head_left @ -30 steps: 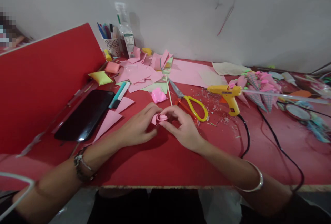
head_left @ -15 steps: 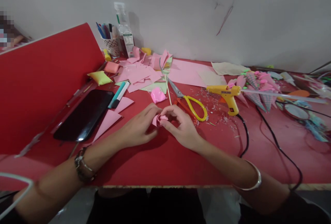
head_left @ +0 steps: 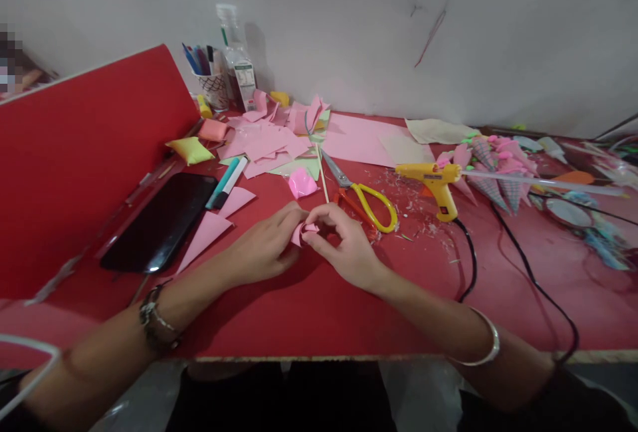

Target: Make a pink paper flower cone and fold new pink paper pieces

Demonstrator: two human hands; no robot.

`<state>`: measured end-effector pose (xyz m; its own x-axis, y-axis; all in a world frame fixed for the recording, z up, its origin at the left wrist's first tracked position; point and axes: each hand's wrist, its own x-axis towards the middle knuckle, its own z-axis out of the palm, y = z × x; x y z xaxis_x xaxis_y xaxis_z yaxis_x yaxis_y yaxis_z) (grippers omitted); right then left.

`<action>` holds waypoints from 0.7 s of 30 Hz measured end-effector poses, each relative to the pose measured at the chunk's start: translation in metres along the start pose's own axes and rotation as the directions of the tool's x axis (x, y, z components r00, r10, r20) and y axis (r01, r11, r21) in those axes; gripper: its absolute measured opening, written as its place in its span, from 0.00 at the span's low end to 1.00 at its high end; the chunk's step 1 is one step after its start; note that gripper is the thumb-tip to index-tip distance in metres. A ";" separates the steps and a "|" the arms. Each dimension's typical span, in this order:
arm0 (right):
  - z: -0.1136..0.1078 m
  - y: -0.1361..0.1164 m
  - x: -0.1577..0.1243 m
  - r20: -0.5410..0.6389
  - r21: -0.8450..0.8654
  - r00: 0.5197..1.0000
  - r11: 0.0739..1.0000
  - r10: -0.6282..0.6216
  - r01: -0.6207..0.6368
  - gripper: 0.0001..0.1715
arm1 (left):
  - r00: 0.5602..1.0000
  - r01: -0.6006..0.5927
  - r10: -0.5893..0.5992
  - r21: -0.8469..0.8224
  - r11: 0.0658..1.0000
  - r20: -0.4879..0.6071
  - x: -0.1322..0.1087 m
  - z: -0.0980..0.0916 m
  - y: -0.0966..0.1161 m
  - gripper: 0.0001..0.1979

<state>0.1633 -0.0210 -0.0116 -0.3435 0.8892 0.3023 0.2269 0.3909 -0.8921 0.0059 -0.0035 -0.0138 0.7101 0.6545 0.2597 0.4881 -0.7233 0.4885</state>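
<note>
Between my two hands is a small piece of pink paper, rolled into a curl. My left hand is closed on its left side, with the fingertips partly hidden behind the roll. Thumb and forefinger of my right hand pinch its right edge. Just beyond the fingers lies a bright pink clay packet. A thin wooden stick and scissors with yellow and orange handles rest past my right hand. Two pink paper pieces lie left of my left hand.
A black phone and two markers lie to the left, near a red upright board. Pink paper sheets are piled at the back. A yellow glue gun with a black cord and several paper cones occupy the right.
Both hands stay on the pink paper roll, with only slight finger movement. The whole view has shifted very slightly.
</note>
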 end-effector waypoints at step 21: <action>-0.005 -0.007 -0.001 0.049 -0.259 0.971 0.936 -0.234 0.238 0.11 | 0.994 -0.084 0.070 -0.176 0.981 -0.084 0.004 0.001 -0.005 0.05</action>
<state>0.1670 -0.0231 -0.0041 -0.4316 0.7604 0.4853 0.3665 0.6394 -0.6759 0.0063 0.0023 -0.0159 0.6974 0.6181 0.3627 0.3293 -0.7258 0.6040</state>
